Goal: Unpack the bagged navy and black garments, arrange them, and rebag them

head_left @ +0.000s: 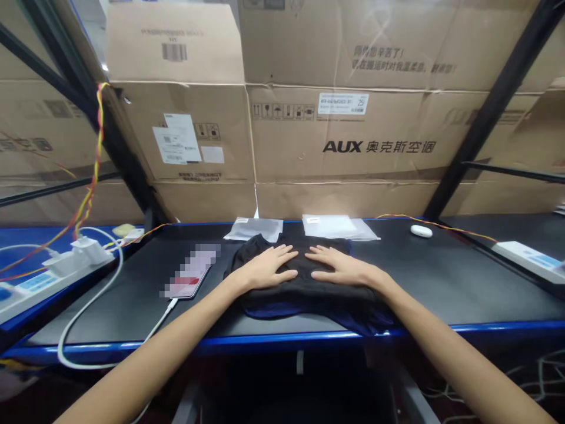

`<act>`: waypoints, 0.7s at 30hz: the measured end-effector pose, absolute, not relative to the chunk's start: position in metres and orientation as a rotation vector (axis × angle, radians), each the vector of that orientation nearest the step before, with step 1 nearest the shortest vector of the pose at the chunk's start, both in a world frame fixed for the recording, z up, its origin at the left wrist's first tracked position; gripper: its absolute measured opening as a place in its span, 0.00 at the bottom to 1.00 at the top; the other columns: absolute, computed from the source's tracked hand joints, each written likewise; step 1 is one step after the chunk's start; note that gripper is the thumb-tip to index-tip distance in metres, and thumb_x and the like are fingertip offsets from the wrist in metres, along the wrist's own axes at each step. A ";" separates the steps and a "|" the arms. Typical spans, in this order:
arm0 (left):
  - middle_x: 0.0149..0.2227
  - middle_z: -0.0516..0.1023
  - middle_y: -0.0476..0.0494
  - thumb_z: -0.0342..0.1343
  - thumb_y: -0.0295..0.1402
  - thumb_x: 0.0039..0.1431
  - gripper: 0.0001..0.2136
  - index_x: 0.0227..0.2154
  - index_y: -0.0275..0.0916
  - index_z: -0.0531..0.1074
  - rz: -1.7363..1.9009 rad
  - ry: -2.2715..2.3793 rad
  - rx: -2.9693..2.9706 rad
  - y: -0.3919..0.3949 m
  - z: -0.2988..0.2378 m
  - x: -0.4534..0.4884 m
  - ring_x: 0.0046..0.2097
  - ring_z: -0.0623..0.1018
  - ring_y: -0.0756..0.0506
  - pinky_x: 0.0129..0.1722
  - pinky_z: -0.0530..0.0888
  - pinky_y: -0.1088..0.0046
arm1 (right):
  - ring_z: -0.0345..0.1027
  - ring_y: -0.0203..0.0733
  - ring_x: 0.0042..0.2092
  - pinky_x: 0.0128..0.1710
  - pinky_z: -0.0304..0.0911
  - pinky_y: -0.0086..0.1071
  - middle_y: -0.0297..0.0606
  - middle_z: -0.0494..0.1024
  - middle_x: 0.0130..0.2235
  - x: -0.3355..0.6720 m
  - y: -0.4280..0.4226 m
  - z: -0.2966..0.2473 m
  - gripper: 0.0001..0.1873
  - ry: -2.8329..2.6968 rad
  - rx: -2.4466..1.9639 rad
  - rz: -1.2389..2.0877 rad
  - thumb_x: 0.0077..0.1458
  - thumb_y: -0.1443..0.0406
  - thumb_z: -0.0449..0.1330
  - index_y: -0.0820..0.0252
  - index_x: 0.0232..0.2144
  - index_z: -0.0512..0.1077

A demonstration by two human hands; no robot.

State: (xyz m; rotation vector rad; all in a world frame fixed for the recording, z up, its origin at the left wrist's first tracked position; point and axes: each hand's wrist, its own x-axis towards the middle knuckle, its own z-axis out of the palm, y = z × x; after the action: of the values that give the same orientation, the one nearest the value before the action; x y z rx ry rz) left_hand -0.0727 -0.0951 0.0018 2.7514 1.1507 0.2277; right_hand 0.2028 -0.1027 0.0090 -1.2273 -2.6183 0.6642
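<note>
A dark piece of cloth (304,294), black with navy blue parts, lies bunched near the front edge of the dark tabletop; whether it is a garment I cannot tell. My left hand (269,268) rests flat on its left half, fingers spread and pointing inward. On the right half my right hand (338,265) lies palm down in the same way, fingers apart. A narrow strip of cloth shows between the two hands. Behind it are two translucent plastic bags, a left bag (253,228) and a right bag (335,227), each with a small white label.
A phone (189,277) on a white charging cable (117,265) lies to the left. Power strips stand at the left (57,271) and right (532,259). A white earbud-style case (421,231) sits back right. Cardboard boxes (375,165) wall off the rear between black shelf posts.
</note>
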 end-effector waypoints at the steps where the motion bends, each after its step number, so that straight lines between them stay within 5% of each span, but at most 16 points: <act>1: 0.69 0.54 0.37 0.44 0.53 0.67 0.31 0.66 0.41 0.58 0.249 1.145 2.753 -0.094 0.003 -0.073 0.70 0.55 0.38 0.68 0.54 0.57 | 0.35 0.52 0.71 0.70 0.33 0.50 0.36 0.48 0.71 0.203 -0.103 0.009 0.42 -2.616 -1.230 0.663 0.58 0.38 0.52 0.49 0.67 0.56; 9: 0.50 0.80 0.42 0.44 0.28 0.65 0.17 0.48 0.39 0.76 0.525 1.507 2.793 -0.056 0.012 -0.088 0.51 0.78 0.42 0.55 0.72 0.66 | 0.36 0.53 0.71 0.70 0.33 0.51 0.38 0.50 0.70 0.202 -0.103 0.010 0.42 -2.617 -1.223 0.661 0.57 0.38 0.52 0.50 0.67 0.57; 14: 0.50 0.79 0.40 0.48 0.19 0.53 0.20 0.45 0.38 0.77 0.403 1.621 2.807 -0.023 0.022 -0.111 0.53 0.76 0.39 0.55 0.71 0.63 | 0.36 0.54 0.71 0.70 0.33 0.52 0.37 0.50 0.70 0.203 -0.102 0.008 0.42 -2.605 -1.224 0.669 0.57 0.38 0.53 0.50 0.66 0.58; 21: 0.61 0.70 0.39 0.55 0.15 0.43 0.33 0.56 0.40 0.71 0.136 1.510 2.791 0.003 0.025 -0.134 0.59 0.72 0.38 0.57 0.70 0.62 | 0.36 0.52 0.71 0.70 0.33 0.50 0.40 0.50 0.70 0.203 -0.102 0.010 0.43 -2.635 -1.227 0.637 0.57 0.38 0.51 0.53 0.67 0.57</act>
State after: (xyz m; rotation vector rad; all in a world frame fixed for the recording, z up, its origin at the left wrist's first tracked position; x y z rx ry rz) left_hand -0.1335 0.0034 0.0250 2.7910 1.5105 0.1363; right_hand 0.2031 -0.1015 0.0099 -1.2271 -2.6353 0.6375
